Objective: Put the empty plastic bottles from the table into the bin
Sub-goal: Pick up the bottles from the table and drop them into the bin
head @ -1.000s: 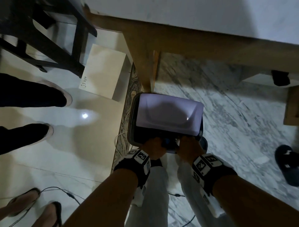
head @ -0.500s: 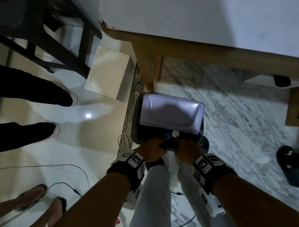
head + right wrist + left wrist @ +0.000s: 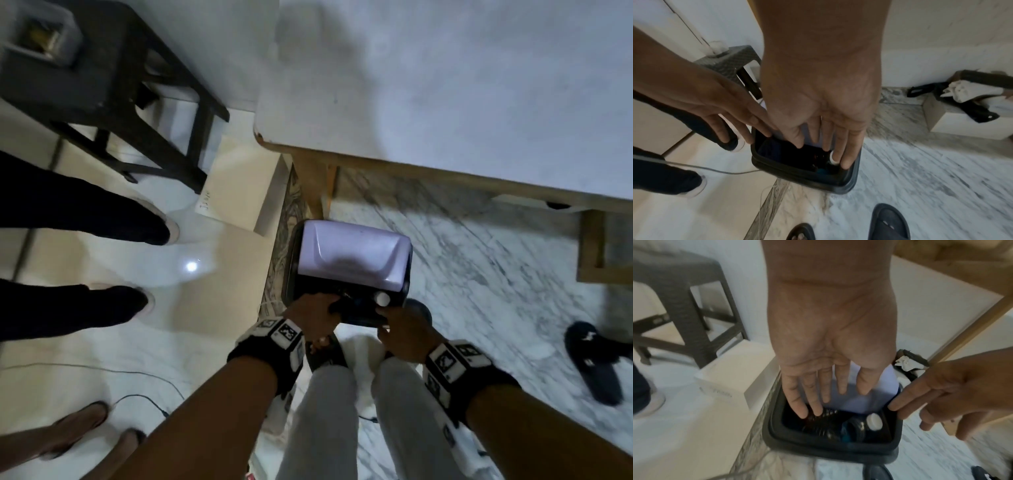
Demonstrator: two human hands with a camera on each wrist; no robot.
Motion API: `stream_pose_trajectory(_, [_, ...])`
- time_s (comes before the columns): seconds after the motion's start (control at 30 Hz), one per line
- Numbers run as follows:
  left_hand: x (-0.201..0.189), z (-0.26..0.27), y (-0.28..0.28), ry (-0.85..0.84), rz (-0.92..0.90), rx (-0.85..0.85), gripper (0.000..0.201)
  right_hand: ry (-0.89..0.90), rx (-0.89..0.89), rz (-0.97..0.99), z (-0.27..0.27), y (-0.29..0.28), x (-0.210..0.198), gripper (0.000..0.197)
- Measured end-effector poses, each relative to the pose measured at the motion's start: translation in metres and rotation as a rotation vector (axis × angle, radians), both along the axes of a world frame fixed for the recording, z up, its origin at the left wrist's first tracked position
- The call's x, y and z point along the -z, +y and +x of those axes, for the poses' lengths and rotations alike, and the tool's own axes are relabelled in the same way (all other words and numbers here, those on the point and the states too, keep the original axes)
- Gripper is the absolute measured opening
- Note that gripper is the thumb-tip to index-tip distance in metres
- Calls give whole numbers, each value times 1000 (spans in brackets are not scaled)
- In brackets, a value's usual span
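Note:
A dark bin (image 3: 291,270) with a lilac swing lid (image 3: 349,257) stands on the floor by the table leg. Its lid is tipped inward and the near half of the mouth gapes. Inside lie clear plastic bottles, one ribbed (image 3: 824,420), another with a white cap (image 3: 874,421), also visible in the head view (image 3: 382,298). My left hand (image 3: 822,391) hovers over the mouth's left side, fingers straight, tips at the ribbed bottle. My right hand (image 3: 824,138) is spread over the right side, fingers straight beside the white cap (image 3: 832,160). Neither hand holds anything.
The white-topped wooden table (image 3: 445,102) overhangs the bin's far side. A dark stool (image 3: 85,85) and a pale box (image 3: 239,192) stand to the left. Other people's feet (image 3: 137,226) are at the left, a loose sandal (image 3: 596,359) at the right, cables (image 3: 144,397) on the floor.
Both hands were curled on bottles at the bin's mouth. Their fingers are straight now, and the bottles lie inside the bin. The head view has risen, showing more of the table.

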State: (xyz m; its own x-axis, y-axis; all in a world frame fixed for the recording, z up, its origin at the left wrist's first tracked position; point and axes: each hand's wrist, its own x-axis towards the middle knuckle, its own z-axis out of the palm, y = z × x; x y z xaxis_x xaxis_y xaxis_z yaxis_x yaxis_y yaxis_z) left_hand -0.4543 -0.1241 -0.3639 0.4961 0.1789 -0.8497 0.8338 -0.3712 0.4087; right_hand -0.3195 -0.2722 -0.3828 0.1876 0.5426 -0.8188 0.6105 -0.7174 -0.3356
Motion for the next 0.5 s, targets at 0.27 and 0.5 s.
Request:
stream_pose_trajectory(0.27, [-208, 29, 46, -119, 191, 175, 53, -172, 50, 134, 61, 8, -217, 40])
stream_pose_trajectory(0.5, [-397, 112, 79, -318, 470, 264, 48, -449, 86, 297, 147, 0, -395, 38])
